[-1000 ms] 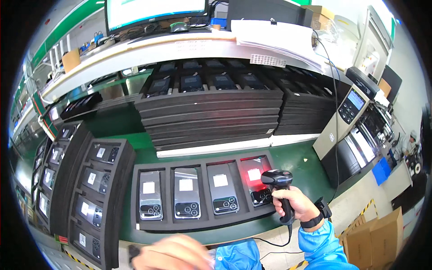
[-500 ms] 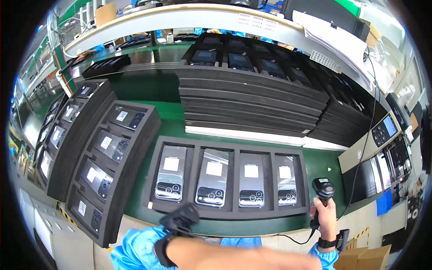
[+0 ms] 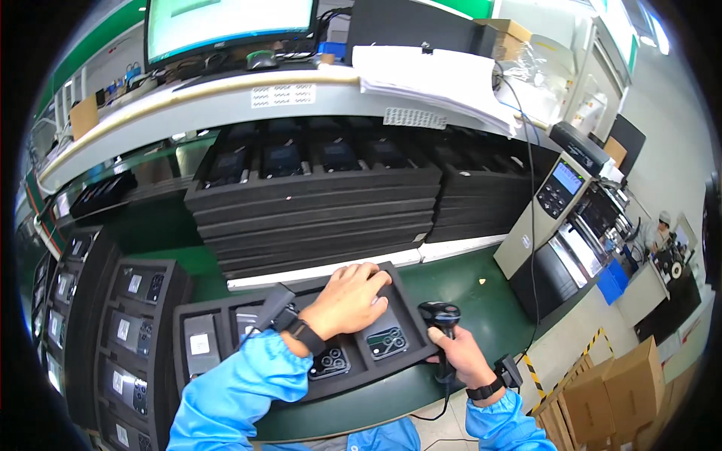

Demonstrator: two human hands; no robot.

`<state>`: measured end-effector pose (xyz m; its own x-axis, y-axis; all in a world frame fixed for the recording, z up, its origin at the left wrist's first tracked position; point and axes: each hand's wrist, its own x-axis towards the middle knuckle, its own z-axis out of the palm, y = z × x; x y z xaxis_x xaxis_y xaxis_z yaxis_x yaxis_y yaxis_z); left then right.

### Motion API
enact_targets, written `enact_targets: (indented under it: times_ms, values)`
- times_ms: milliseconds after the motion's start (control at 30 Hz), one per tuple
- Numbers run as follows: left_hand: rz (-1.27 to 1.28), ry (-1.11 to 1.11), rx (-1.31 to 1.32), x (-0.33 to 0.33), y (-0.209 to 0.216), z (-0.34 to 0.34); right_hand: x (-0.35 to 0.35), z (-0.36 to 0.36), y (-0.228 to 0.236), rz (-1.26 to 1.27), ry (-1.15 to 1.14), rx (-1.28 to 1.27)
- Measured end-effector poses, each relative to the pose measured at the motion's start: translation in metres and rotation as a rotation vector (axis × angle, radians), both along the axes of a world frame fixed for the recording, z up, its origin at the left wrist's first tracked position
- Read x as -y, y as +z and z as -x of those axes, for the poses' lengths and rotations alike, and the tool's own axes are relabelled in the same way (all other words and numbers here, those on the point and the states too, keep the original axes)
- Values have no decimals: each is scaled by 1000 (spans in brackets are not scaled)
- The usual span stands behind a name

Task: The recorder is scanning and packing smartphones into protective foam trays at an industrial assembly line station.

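My left hand (image 3: 350, 298) reaches over the black foam tray (image 3: 414, 304) in front of me. Its bent fingers are apart above the upper part of the rightmost smartphone (image 3: 386, 342); whether the fingertips touch the phone is unclear. A barcode scanner (image 3: 439, 312) is in my right hand (image 3: 465, 356), closed round its handle just beside the tray's right end. Another smartphone (image 3: 329, 362) shows in part under my left wrist. At the tray's left end lies a phone (image 3: 201, 344) with a white label, partly behind my sleeve.
Trays of labelled phones (image 3: 133, 331) stand to the left. Behind the work tray rises a tall stack of foam trays (image 3: 316, 218), under a shelf with a monitor (image 3: 229, 26) and papers (image 3: 432, 79). A label printer (image 3: 553, 203) stands right; the scanner's cable (image 3: 430, 416) hangs at the front.
The view has swung right. My left hand, blurred near the tray's front before, now reaches over its right part. My right hand still grips the scanner, now close against the tray's right end.
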<state>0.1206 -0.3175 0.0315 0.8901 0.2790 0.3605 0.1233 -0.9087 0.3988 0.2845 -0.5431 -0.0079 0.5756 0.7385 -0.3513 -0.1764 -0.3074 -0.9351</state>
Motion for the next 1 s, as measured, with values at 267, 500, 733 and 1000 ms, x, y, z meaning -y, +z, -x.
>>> enact_targets:
  times_ms: [267,500,733,1000]
  values:
    - [-21,201,76,3,-35,-18,-14,-67,3,163,-55,292]
    - [-34,229,51,-2,-41,-23,-39,-82,-3,339,-181,758]
    - [-25,250,86,-3,-44,-22,-46,-73,2,392,-203,856]
    - [0,239,73,-3,-46,-24,-43,-77,-5,392,-253,844]
